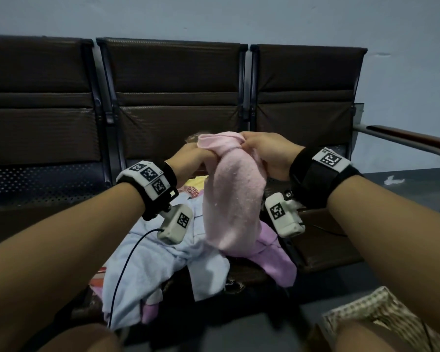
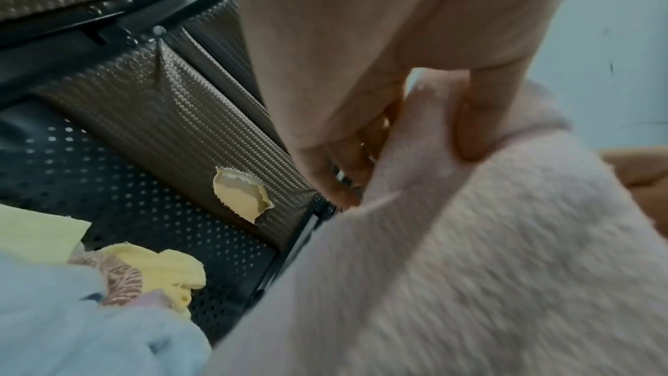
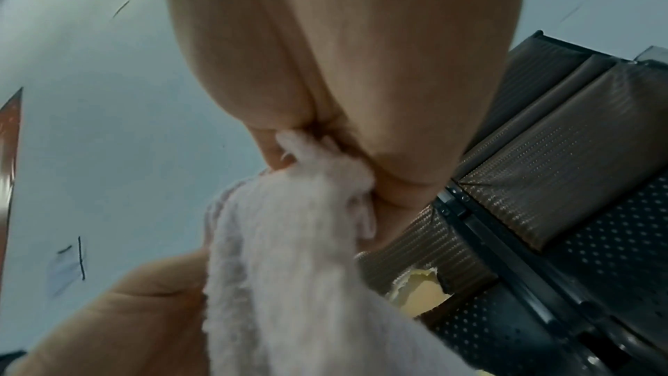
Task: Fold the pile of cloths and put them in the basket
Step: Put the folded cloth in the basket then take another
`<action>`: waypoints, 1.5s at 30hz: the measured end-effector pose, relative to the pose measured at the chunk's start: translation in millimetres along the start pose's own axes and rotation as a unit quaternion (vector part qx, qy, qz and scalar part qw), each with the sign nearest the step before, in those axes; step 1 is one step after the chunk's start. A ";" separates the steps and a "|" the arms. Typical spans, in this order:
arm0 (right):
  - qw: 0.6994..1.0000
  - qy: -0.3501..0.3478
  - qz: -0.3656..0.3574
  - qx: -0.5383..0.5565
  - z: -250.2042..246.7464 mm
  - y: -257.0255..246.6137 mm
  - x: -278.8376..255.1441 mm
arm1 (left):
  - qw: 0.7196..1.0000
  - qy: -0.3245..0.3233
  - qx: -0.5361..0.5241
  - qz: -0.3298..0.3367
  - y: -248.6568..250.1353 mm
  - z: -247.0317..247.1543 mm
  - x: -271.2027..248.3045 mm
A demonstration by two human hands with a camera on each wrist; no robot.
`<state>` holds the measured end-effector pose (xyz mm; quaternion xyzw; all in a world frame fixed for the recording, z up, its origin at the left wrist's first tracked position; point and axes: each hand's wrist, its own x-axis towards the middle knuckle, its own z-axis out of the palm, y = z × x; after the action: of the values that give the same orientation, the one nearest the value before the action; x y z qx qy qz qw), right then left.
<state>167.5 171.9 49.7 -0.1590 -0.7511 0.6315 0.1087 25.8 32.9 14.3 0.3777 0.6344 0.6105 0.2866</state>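
Above the middle seat (image 1: pixel 252 273) of the bench, you hold the pink cloth (image 1: pixel 233 199) up by its top edge, so it hangs free over the pile (image 1: pixel 163 257) and can be opened out for folding. Your left hand (image 1: pixel 188 158) pinches one part of that edge: in the left wrist view the thumb presses the cloth against the curled fingers (image 2: pixel 325 165). Your right hand (image 1: pixel 264 153) is closed tight on the bunched edge just beside it, cloth squeezed in the fist. The two hands are close together, so the cloth droops as a narrow bundle, not a flat sheet; you likely need to slide them apart along the edge to find the corners. The pile of blue, lilac and yellow cloths lies on the seat towards its front edge. No basket can be made out for certain.
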 end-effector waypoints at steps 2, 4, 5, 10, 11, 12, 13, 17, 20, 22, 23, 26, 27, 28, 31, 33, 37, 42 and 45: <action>0.999 0.021 -0.001 -0.035 -7.0 4.7 3.1 | 1.000 -0.014 -0.023 -0.011 -2.3 -5.4 4.5; 0.996 0.017 0.016 -0.088 -19.4 11.1 5.1 | 1.000 -0.011 0.006 -0.008 -5.3 -10.2 13.4; 0.990 0.016 0.032 -0.134 -27.1 14.6 7.5 | 0.999 0.002 0.037 -0.004 -7.6 -11.0 19.5; 0.948 0.140 0.034 -0.284 -57.3 32.1 38.0 | 0.977 0.053 0.200 0.050 -15.1 -7.2 59.9; 0.938 0.168 0.012 -0.303 -61.8 33.3 45.7 | 0.971 0.069 0.220 0.062 -14.1 -6.1 69.3; 0.931 0.192 -0.012 -0.310 -64.6 33.7 52.6 | 0.966 0.092 0.231 0.074 -12.3 -5.9 78.6; 0.928 0.214 -0.038 -0.302 -66.6 33.1 59.4 | 0.962 0.116 0.231 0.086 -9.5 -6.0 87.8; 0.929 0.282 -0.128 -0.204 -65.1 25.4 75.0 | 0.972 0.149 0.133 0.126 5.8 -13.6 109.5; 0.937 0.263 -0.159 -0.166 -62.2 27.3 72.4 | 0.984 0.116 0.046 0.127 5.8 -19.4 103.1; 0.941 0.237 -0.154 -0.184 -59.0 41.8 67.3 | 0.988 0.109 0.015 0.111 -9.4 -21.7 92.5; 0.944 0.223 -0.146 -0.197 -56.7 53.0 63.6 | 0.990 0.107 0.007 0.096 -21.7 -21.7 84.8; 0.956 0.152 -0.093 -0.233 -48.4 93.9 47.9 | 0.996 0.075 0.036 0.014 -67.7 -17.5 54.1; 0.958 0.121 -0.063 -0.251 -45.8 108.0 41.2 | 0.996 0.056 0.059 -0.025 -83.1 -15.5 42.9; 0.959 0.087 -0.025 -0.267 -43.7 121.9 34.2 | 0.994 0.032 0.083 -0.063 -98.4 -13.4 31.6; 0.960 -0.042 0.139 -0.239 -37.0 160.9 12.9 | 0.971 -0.072 0.180 -0.144 -136.0 -6.6 4.1; 0.945 -0.109 0.231 -0.204 -31.4 179.4 -0.2 | 0.943 -0.149 0.220 -0.199 -149.7 -1.1 -9.9; 0.920 -0.133 0.320 -0.184 -25.8 197.2 -9.2 | 0.908 -0.218 0.220 -0.283 -157.6 10.3 -19.3; 0.927 -0.101 0.307 -0.189 -34.7 205.2 15.8 | 0.922 -0.161 0.266 -0.231 -168.8 17.8 9.7; 0.950 0.004 0.208 -0.232 -41.5 217.5 44.9 | 0.940 -0.061 0.296 -0.157 -186.0 16.3 38.0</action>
<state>163.1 259.7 -158.4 -0.3351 -0.8270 0.4473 -0.0616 -5.7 79.2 -167.8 0.3775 0.8192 0.3178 0.2923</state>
